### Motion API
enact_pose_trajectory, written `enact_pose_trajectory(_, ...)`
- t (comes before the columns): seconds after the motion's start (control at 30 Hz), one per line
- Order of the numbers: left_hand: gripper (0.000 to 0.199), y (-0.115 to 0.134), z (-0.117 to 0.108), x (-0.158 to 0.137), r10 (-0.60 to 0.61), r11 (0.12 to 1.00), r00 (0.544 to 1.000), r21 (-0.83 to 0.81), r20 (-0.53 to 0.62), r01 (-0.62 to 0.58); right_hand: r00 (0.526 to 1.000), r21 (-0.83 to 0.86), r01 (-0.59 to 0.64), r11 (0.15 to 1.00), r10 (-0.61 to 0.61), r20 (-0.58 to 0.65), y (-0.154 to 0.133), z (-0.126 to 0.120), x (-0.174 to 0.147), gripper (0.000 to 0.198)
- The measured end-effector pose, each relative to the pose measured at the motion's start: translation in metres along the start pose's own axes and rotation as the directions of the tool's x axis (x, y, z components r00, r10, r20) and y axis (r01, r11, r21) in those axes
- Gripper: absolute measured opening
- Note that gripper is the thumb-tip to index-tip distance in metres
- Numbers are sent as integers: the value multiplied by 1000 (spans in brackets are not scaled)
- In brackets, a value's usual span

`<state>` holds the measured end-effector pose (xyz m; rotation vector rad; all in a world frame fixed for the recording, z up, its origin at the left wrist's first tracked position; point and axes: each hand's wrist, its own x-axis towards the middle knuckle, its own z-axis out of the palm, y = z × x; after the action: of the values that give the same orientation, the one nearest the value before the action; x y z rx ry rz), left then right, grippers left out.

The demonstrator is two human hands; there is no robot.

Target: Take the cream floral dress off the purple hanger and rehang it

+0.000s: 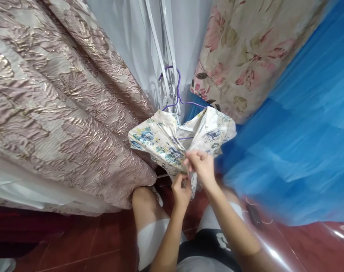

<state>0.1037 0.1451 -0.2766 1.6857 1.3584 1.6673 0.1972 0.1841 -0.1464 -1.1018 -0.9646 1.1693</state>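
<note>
A white shirt with a blue and yellow floral print [163, 145] hangs on a purple hanger [178, 85] in front of me. Its collar lies open at the top, and the hanger's bar shows through the neck. My right hand [202, 165] pinches the front edge of the shirt below the collar. Just lower and to the left, my left hand [181, 189] is closed on the same front edge, thumb against fingers. Whatever small part lies between the fingertips is hidden.
A pink and gold embossed gown [70, 102] hangs at left, a blue tulle gown [302, 143] at right. Behind hang white straps [157, 41] and a pink floral cloth [245, 56]. A dark object with a thin cable [254, 215] lies on the red tiled floor [84, 241].
</note>
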Motion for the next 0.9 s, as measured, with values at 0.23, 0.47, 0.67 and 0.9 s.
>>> enact_pose_trajectory(0.23,23,14,-3,-15,-44,998,987,-26,157,48,947,-67,322,944,-320,36,-75,29,64,29)
enact_pose_trajectory(0.47,21,27,-30,53,217,975,973,59,-74,-213,949,-50,315,948,-314,21,-72,17,59,26)
enact_pose_trajectory(0.67,33,85,-50,190,522,814,842,215,138,-540,942,-73,334,940,-330,64,-76,13,55,26)
enact_pose_trajectory(0.9,23,110,-43,228,617,720,778,314,118,-619,952,-71,301,951,-295,75,-53,23,61,25)
